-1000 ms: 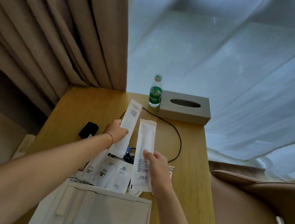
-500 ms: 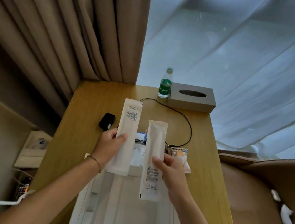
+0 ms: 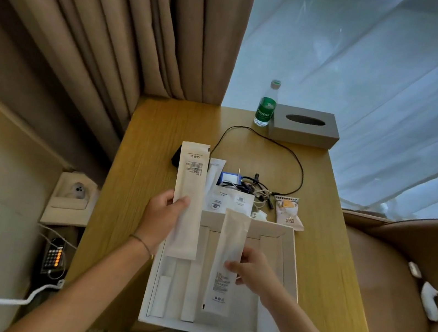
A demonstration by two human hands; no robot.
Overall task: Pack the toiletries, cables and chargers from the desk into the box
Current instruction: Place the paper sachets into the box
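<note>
Over the box: two long paper sachets (image 3: 188, 198) are held above the open white box (image 3: 289, 279), which sits at the near edge of the table (image 3: 158, 138).
Change: a second ago both sachets were up over the pile of toiletries; now they are over the box, the right one lowest, its bottom end close to the box floor.
Meaning: the first toiletries are about to go in; release looks like the next step.
Left hand: the left hand (image 3: 162, 215) is closed around the lower part of its sachet, thumb on the face, holding it upright over the box's left wall.
Right hand: the right hand (image 3: 252, 270) pinches the second sachet (image 3: 228, 260) at mid-length, fingers curled, wrist angled in from the right.
Still on the table: flat packets (image 3: 231, 200), a tangle of cables (image 3: 254, 187), a black charger (image 3: 176, 156) and a snack pouch (image 3: 288, 212) just beyond the box.
Further back: a water bottle (image 3: 266, 105) beside a tissue box (image 3: 304, 126).
</note>
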